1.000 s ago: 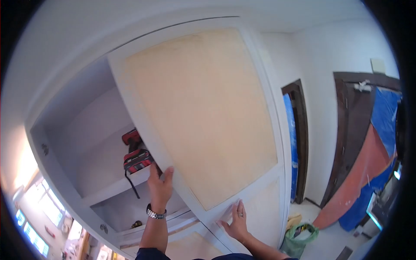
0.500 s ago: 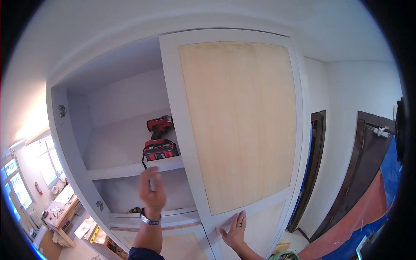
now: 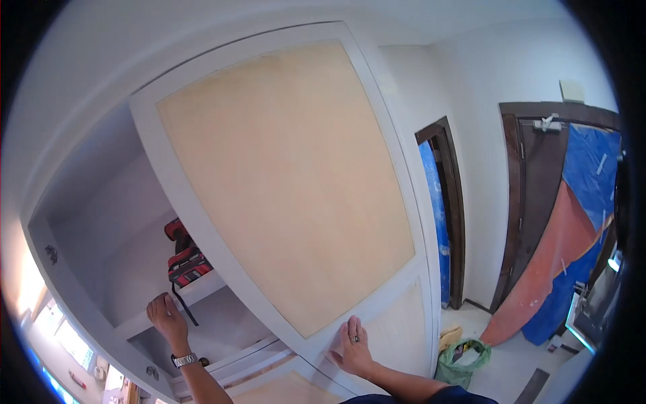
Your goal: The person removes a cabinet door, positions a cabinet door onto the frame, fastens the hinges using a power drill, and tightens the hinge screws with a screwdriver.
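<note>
My left hand is at the front edge of the cabinet shelf, fingers loosely bent and a little apart, with nothing seen in them. Whether it touches the edge I cannot tell. Just right of it, a black strap hangs from a red and black cordless drill standing on that shelf, partly hidden by the door. My right hand lies flat, fingers stretched, on the white frame of the cabinet door with its pale wood panel.
Hinge fittings sit on the cabinet's left side. A lower door is below the open section. On the right stand a dark door partly covered in blue and red sheeting, and a green bag on the floor.
The view has turned right and tilted. My left hand has shifted left along the shelf edge, away from the drill's strap. My right hand remains on the door frame.
</note>
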The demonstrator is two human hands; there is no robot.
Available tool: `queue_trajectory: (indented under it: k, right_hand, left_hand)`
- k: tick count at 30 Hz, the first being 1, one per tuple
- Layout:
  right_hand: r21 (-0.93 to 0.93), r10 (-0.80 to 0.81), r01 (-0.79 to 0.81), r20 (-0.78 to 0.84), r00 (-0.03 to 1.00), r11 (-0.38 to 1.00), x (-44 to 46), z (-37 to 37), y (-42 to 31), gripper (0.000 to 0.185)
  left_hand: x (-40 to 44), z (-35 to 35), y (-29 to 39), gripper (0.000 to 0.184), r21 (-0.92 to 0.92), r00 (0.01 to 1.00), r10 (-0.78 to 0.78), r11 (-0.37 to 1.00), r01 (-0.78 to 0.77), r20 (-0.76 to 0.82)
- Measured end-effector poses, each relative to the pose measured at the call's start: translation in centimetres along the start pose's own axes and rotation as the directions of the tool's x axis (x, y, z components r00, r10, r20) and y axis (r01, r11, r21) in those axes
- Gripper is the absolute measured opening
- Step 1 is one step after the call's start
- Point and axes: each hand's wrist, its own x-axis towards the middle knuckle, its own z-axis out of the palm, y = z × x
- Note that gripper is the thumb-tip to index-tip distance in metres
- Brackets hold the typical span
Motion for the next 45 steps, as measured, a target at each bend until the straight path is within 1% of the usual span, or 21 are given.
queue_trajectory:
  k: [2, 5, 7, 11, 14, 16, 17, 19, 21, 24, 26, 29, 32, 33, 36, 38, 41, 45]
  right_hand:
    - [-0.007, 0.043, -0.043, 0.043, 0.998, 0.999, 0.2, -0.3, -0.3, 0.1]
    - [-0.033, 0.008, -0.008, 0.022, 1.0, 0.999, 0.1, 0.6, 0.5, 0.097]
    - [0.007, 0.002, -0.003, 0.008, 1.0, 1.0, -0.1, 0.3, 0.5, 0.092]
    - [0.078, -0.042, 0.044, -0.031, 0.999, 0.996, 0.0, -1.2, 1.5, 0.085]
    - [0.256, -0.082, 0.122, -0.161, 0.984, 0.959, -0.1, -1.6, 4.1, 0.084]
    - [0.297, 0.089, 0.0, -0.284, 0.955, 0.955, 0.3, -1.9, 5.1, 0.084]
    - [0.316, 0.166, -0.054, -0.341, 0.925, 0.947, 0.7, -2.2, 5.9, 0.085]
    - [0.311, 0.306, -0.181, -0.419, 0.855, 0.933, 2.0, -2.5, 8.7, 0.082]
    - [0.307, 0.447, -0.341, -0.414, 0.793, 0.889, 3.4, -4.2, 11.1, 0.085]
    - [0.301, 0.497, -0.399, -0.434, 0.751, 0.866, 5.6, -5.9, 14.0, 0.087]
    - [0.276, 0.497, -0.415, -0.42, 0.759, 0.867, 6.6, -7.1, 14.8, 0.088]
    - [0.242, 0.494, -0.431, -0.376, 0.784, 0.869, 6.7, -7.8, 15.2, 0.09]
    - [0.236, 0.485, -0.429, -0.3, 0.821, 0.872, 5.8, -9.3, 15.8, 0.092]
    - [0.24, 0.481, -0.425, -0.274, 0.833, 0.873, 5.6, -9.7, 16.1, 0.093]
    - [0.319, 0.573, -0.488, -0.287, 0.767, 0.813, 5.9, -10.2, 17.3, 0.094]
    - [0.301, 0.572, -0.494, -0.285, 0.769, 0.816, 6.4, -10.1, 17.8, 0.095]
    - [0.268, 0.579, -0.519, -0.245, 0.778, 0.811, 6.5, -10.3, 17.9, 0.095]
    - [0.241, 0.574, -0.527, -0.213, 0.791, 0.815, 6.1, -10.9, 17.7, 0.095]
  left_hand:
    - [0.2, -0.1, 0.1, 0.022, 0.028, 0.999, 0.009, 1.0, -0.01, 0.033]
    - [-0.2, -0.3, 0.2, 0.025, 0.041, 0.996, 0.029, 0.999, -0.033, 0.085]
    - [-0.3, 0.2, -0.9, 0.028, 0.068, 0.991, 0.079, 0.994, -0.086, 0.104]
    - [-0.4, 0.5, -2.1, 0.032, 0.042, 0.98, 0.079, 0.995, -0.088, 0.18]
    - [-0.4, 1.3, -3.6, 0.035, 0.06, 0.977, 0.06, 0.995, -0.074, 0.206]
    - [-0.4, 1.0, -3.8, 0.036, 0.084, 0.972, 0.066, 0.993, -0.087, 0.226]
    - [-0.5, 1.0, -4.4, 0.035, 0.081, 0.969, 0.133, 0.985, -0.153, 0.209]
    - [-0.5, 1.3, -4.9, 0.033, 0.096, 0.967, 0.148, 0.981, -0.171, 0.209]
    - [-0.3, 1.4, -4.9, 0.033, 0.119, 0.965, 0.166, 0.974, -0.193, 0.205]
    - [-0.1, 1.3, -4.6, 0.034, 0.155, 0.96, 0.187, 0.963, -0.221, 0.208]
    - [0.1, 1.1, -4.1, 0.039, 0.171, 0.961, 0.185, 0.96, -0.222, 0.206]
    - [0.1, 2.0, -5.7, 0.035, 0.172, 0.956, 0.232, 0.95, -0.263, 0.181]
    - [0.1, 1.6, -4.0, 0.037, 0.128, 0.966, 0.173, 0.972, -0.199, 0.191]
    - [0.1, 1.5, -3.9, 0.038, 0.127, 0.967, 0.179, 0.971, -0.204, 0.184]
    - [0.0, 1.6, -4.3, 0.041, 0.124, 0.966, 0.193, 0.969, -0.215, 0.171]
    - [0.2, 1.6, -4.5, 0.044, 0.132, 0.963, 0.2, 0.965, -0.225, 0.179]
    - [0.2, 1.5, -3.9, 0.045, 0.152, 0.969, 0.152, 0.971, -0.183, 0.194]
    - [0.4, 0.9, -3.0, 0.046, 0.125, 0.97, 0.126, 0.98, -0.154, 0.209]
